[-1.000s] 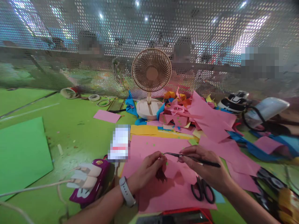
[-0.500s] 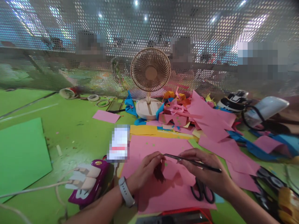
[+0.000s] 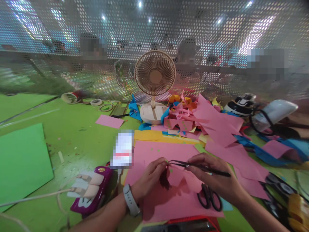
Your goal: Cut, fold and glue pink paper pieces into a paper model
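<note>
My right hand is closed on thin dark tweezers whose tips point left toward my left fingertips. My left hand, with a grey watch on the wrist, pinches a small pink paper piece with green dots, lifted over a large pink sheet. The tweezer tips meet the paper's top left corner beside my left fingers. Black scissors lie on the sheet under my right hand.
A beige desk fan stands at the back before a perforated metal screen. Pink, yellow and blue paper scraps pile to the right. A purple device with white cables sits at the left, a green sheet further left. Tape rolls lie behind.
The tweezers have tilted slightly and their tips have drawn closer to my left fingertips. Both hands have otherwise stayed in place.
</note>
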{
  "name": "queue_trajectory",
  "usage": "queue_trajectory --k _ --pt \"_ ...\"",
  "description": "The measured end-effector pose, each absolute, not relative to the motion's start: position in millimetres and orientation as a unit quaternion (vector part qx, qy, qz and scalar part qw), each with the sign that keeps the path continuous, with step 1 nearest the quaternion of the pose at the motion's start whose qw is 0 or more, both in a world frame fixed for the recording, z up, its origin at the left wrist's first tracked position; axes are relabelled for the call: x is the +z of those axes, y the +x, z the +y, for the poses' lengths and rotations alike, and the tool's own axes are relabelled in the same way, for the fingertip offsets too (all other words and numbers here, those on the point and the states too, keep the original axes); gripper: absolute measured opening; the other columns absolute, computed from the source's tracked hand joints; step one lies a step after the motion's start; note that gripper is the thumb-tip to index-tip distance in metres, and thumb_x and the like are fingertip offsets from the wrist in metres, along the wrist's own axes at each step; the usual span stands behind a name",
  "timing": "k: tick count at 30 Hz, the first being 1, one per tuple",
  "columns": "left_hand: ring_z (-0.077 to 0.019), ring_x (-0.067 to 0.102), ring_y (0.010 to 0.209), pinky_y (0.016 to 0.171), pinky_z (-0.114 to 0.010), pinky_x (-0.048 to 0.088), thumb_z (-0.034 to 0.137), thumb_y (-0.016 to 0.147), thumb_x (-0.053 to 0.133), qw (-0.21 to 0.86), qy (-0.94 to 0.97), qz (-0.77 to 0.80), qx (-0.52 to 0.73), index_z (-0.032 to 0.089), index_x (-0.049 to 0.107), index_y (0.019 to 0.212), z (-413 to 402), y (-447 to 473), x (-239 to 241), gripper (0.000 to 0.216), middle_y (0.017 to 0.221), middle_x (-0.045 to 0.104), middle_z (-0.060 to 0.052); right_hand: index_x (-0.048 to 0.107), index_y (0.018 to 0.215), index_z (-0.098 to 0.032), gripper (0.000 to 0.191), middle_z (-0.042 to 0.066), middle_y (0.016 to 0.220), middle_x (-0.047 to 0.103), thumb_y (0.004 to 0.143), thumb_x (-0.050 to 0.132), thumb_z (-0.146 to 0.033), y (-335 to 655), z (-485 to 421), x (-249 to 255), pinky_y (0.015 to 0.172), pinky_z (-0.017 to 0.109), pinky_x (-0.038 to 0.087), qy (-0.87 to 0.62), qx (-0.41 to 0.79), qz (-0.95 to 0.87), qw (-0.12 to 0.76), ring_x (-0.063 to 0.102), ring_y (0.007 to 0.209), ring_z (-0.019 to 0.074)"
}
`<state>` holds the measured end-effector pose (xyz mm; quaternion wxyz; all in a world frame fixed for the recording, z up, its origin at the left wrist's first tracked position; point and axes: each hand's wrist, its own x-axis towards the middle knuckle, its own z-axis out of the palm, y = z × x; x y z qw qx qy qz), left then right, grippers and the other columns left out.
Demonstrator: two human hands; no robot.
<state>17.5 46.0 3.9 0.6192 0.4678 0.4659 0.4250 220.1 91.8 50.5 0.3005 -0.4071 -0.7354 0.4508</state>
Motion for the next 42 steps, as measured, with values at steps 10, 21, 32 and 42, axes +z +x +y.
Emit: queue_trajectory --k 10,21,32,42 --pt "-0.0102 0.048 0.05 0.052 -0.024 0.042 0.039 0.09 0.034 0.589 0.511 0.449 0.437 0.015 0.05 0.08 44 16 5 0.03 0.063 0.049 0.001 0.058 0.087 -0.016 0.023 0.008 0.073 0.072 0.074 0.069 -0.031 218 109 33 0.05 0.018 0.046 -0.396 0.639 -0.567 0.337 0.068 0.069 0.0161" --pt "-0.0109 0.046 0.051 0.052 -0.024 0.04 0.04 0.089 0.035 0.584 0.515 0.454 0.434 0.016 0.049 0.068 44 16 5 0.034 0.06 0.048 0.001 0.056 0.088 -0.016 0.024 0.009 0.071 0.072 0.075 0.068 -0.032 220 110 28 0.049 0.019 0.043 -0.394 0.645 -0.559 0.341 0.068 0.066 0.0168" --pt "-0.0134 0.046 0.057 0.058 -0.026 0.041 0.04 0.088 0.037 0.559 0.533 0.47 0.427 0.018 0.05 0.069 45 15 9 0.032 0.061 0.049 0.0 0.055 0.088 -0.016 0.024 0.009 0.071 0.072 0.076 0.068 -0.032 220 108 29 0.05 0.019 0.042 -0.395 0.647 -0.555 0.342 0.068 0.065 0.0161" --pt "-0.011 0.053 0.051 0.052 -0.024 0.043 0.032 0.087 0.039 0.632 0.473 0.424 0.444 0.016 0.047 0.079 46 15 1 0.02 0.063 0.055 0.001 0.056 0.087 -0.017 0.021 0.005 0.069 0.071 0.075 0.069 -0.029 232 109 30 0.05 0.021 0.045 -0.392 0.663 -0.513 0.38 0.067 0.062 0.0148"
